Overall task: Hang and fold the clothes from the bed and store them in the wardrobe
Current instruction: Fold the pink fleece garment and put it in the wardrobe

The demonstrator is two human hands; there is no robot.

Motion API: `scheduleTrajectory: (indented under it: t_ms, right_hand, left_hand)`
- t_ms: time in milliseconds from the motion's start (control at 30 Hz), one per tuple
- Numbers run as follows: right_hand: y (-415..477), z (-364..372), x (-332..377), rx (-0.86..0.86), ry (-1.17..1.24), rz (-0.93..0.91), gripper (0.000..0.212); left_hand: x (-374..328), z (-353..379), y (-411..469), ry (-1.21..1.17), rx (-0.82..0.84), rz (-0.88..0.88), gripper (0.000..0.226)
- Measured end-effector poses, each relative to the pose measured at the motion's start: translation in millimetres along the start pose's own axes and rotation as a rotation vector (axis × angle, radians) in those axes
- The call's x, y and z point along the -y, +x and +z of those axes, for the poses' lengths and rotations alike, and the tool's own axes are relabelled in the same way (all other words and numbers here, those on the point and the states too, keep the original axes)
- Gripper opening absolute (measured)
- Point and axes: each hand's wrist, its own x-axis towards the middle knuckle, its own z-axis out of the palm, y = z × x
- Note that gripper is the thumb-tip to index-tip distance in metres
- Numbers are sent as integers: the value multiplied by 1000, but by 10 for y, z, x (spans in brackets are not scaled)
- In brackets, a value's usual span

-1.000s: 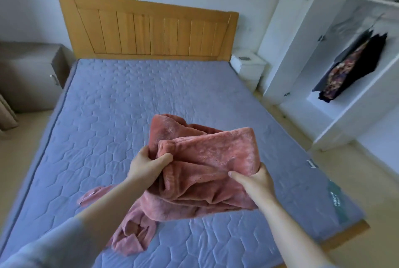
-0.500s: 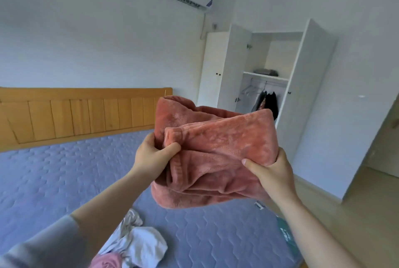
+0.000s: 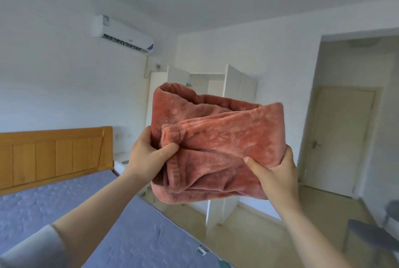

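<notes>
Head view: left hand (image 3: 146, 155), right hand (image 3: 278, 172) clamp the folded garment (image 3: 216, 138); hold folds level toward wardrobe (image 3: 237, 82) at 12 o'clock.

This is a bedroom in a home: an orange-brown panelled wooden headboard (image 3: 56, 155) stands against the plain white wall (image 3: 54, 77) at the head of a blue-grey quilted mattress (image 3: 43, 203), and a tall white wardrobe (image 3: 235, 82) fills the corner with its doors swung open. A white wall-mounted air conditioner (image 3: 123, 37) hangs high up, and a cream interior door (image 3: 339, 136) with a lever handle stands shut at the right
</notes>
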Motion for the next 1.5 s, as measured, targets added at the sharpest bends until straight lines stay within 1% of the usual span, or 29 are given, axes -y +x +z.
scheduleTrajectory:
  t_ms: [133,233,433,567,633,700,767,867,1000,1067,1200,1500]
  right_hand:
    - [324,-416,-203,-73,-20,-52,61]
    - [541,-614,-386,-145,-41,-89,62]
    - [1026,-771,-778,-226,-100,-91,66]
    - [1360,-761,-971,-256,-166,-113,60]
    - [1557,-749,-1058,-292,-187,-134,61]
    - [1746,-741,-1151,-318,-205,-143,70]
    - [1908,-746,-1280,-331,-223,-134,77]
    - [2105,-779,-1513,-342,-249,-121,81]
    - [2406,-857,-1837,-358,-276,-117,86]
    - [2575,-926,-2002,-357,-279,-116,88]
    - [2963,-1129,-2340,-337,-251,-140,81]
    - [3957,-1599,-3109,-301,-188,-166,80]
  left_hand:
    - [-53,586,127,-53,23,58,50]
    - [-40,986,262,-82,47,108,53]
    - [127,1684,646,-158,108,152,58]
    - [292,2106,1002,-238,149,173,69]
    - [347,2318,1223,-253,171,178,62]
    - [414,2537,1420,-274,187,192,53]
    - [504,2752,1563,-293,203,202,49]
    - [659,3072,1714,-306,214,206,48]
    - [833,3527,1897,-327,228,205,55]
    - [875,3771,1965,-322,228,212,54]
    - [897,4279,2074,-314,208,220,50]
    - [856,5450,2388,-291,171,258,51]
